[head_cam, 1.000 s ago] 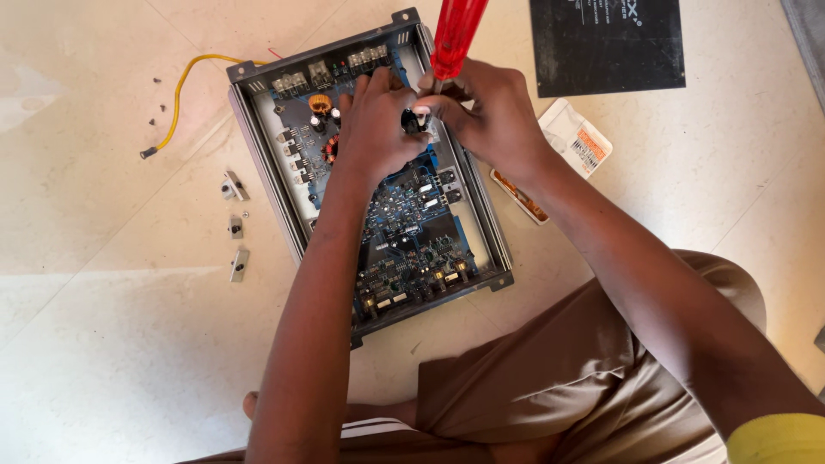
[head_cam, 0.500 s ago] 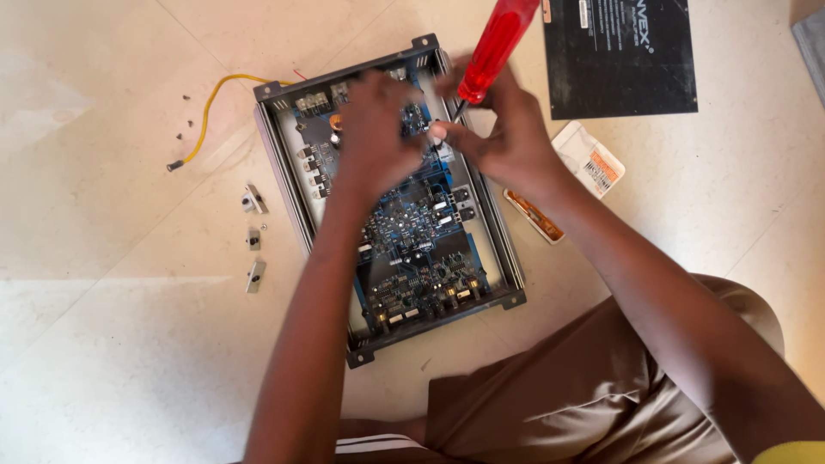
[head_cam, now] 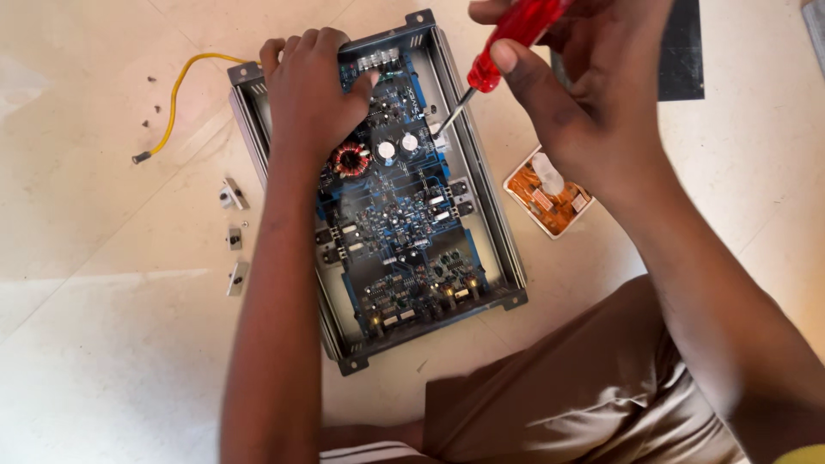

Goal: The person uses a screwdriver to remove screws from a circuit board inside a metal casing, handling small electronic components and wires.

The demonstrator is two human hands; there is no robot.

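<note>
A person sits on a pale tiled floor (head_cam: pixel 94 369), brown trousers (head_cam: pixel 584 395) at the near edge of the view, both forearms reaching away over an opened electronic unit. The unit is a grey metal chassis (head_cam: pixel 507 258) lying flat and slightly skewed, its near corner just beyond the person's knee, with bare floor on its near left side. Inside sits a blue circuit board (head_cam: pixel 404 232) crowded with small parts, a copper-wound ring coil (head_cam: pixel 350 159) and two round capacitors (head_cam: pixel 397 148) toward the far half.

The left hand (head_cam: pixel 309 86) is pressed palm down on the far left part of the board, fingers curled over the chassis's far rim. The right hand (head_cam: pixel 593 94) is closed around a red-handled screwdriver (head_cam: pixel 507 47), whose metal shaft slants down so the tip meets the board near the far right wall.

Left of the chassis, apart from it, three small metal brackets (head_cam: pixel 233 236) lie in a loose line. Farther off lies a yellow wire (head_cam: pixel 176 99), with a few tiny screws (head_cam: pixel 155 94) beside it. Right of the chassis, close to its wall, sits a small white tray of orange parts (head_cam: pixel 550 202). A dark flat panel (head_cam: pixel 683 56) lies at the far right edge, partly behind the right hand.
</note>
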